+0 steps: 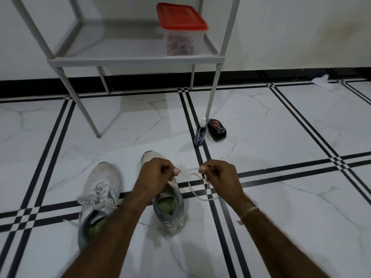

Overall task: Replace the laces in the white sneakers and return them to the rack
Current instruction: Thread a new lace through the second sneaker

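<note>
One white sneaker (170, 211) stood beside its laced mate (98, 197) on the floor (281, 127), 6 o'clock from the rack (136, 61); left hand (157, 172) over it and right hand (219, 174) at 3 o'clock pinched a loose lace (195, 190) in curled fingers (176, 171)

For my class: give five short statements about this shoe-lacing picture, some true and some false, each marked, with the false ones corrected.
1. The left hand and the right hand both pinch a white lace. True.
2. The box with the red lid stands on the floor. False: it stands on the rack shelf.
3. The sneaker on the left has a lace in it. True.
4. The blue bottle lies on its side. False: it stands upright on the floor.
5. The sneaker on the right is on the rack. False: it is on the floor.
</note>
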Demonstrator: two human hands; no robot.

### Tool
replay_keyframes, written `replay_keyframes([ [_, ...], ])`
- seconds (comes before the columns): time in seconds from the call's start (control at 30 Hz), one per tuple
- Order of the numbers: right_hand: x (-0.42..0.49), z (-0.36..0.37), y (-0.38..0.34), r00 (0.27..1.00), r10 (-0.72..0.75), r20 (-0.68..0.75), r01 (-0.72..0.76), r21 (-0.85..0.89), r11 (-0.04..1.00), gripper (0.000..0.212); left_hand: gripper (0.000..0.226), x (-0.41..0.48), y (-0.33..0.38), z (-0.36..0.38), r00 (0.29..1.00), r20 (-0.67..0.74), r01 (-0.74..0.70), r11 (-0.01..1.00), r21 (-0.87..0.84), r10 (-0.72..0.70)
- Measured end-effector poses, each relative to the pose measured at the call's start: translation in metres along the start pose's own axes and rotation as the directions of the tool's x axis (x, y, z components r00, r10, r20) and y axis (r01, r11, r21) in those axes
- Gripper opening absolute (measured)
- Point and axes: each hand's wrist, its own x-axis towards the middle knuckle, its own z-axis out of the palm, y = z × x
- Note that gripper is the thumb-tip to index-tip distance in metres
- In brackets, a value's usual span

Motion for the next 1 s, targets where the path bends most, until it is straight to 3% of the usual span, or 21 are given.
replay_keyframes([
  [0.13,0.004,0.000,0.013,0.987,0.102,-0.122,-0.129,-0.240,0.962,0.022,0.017,-0.001,-0.006,0.000,0.998,-0.038,0.052,0.999,0.005,-0.052],
  [0.27,0.004,-0.002,0.013,0.961,0.152,-0.232,-0.210,-0.252,0.945,0.014,0.017,0.003,-0.009,0.000,0.991,-0.082,0.109,0.994,-0.009,-0.109],
  [0.3,0.004,0.002,0.009,0.971,0.120,-0.205,-0.158,-0.180,0.971,0.005,0.018,0.003,-0.007,0.002,0.992,-0.083,0.096,0.995,-0.022,-0.097],
  [0.37,0.002,0.019,-0.005,0.995,0.100,-0.020,-0.097,0.121,0.988,0.033,0.018,0.002,0.000,0.008,1.000,-0.022,0.018,1.000,-0.026,-0.019],
  [0.4,0.001,0.029,-0.017,0.985,0.131,0.112,-0.158,0.287,0.945,0.039,0.020,0.003,0.004,0.012,0.999,0.001,-0.034,0.999,-0.013,0.034],
  [0.47,0.001,0.045,-0.030,0.954,0.136,0.266,-0.240,0.412,0.879,0.036,0.017,0.005,0.010,0.015,0.999,-0.014,-0.053,0.999,-0.010,0.053],
  [0.53,0.005,0.053,-0.025,0.974,0.133,0.181,-0.183,0.293,0.938,0.041,0.011,0.007,0.009,0.009,0.997,-0.078,-0.014,0.998,-0.058,0.010],
  [0.6,0.011,0.048,-0.012,0.998,0.054,0.012,-0.054,-0.010,0.998,0.065,0.018,0.009,0.005,0.003,0.996,-0.088,0.012,0.998,-0.059,-0.017],
  [0.67,0.015,0.046,-0.008,1.000,-0.011,0.001,0.011,0.044,0.999,0.075,0.021,0.011,0.003,-0.002,0.999,-0.040,0.008,0.999,-0.040,-0.009],
  [0.77,0.016,0.058,-0.023,0.985,0.001,0.173,-0.068,0.381,0.922,0.041,0.015,0.012,0.010,-0.003,1.000,-0.010,0.002,0.995,-0.100,-0.003],
  [0.83,0.017,0.065,-0.024,0.985,0.020,0.169,-0.090,0.421,0.902,0.023,0.009,0.015,0.012,-0.001,0.997,-0.062,0.030,0.995,-0.097,-0.036],
  [1.0,0.017,0.068,-0.019,0.998,0.016,0.065,-0.039,0.376,0.926,0.009,0.012,0.019,0.011,0.001,0.984,-0.086,0.133,0.967,-0.219,-0.155],
])
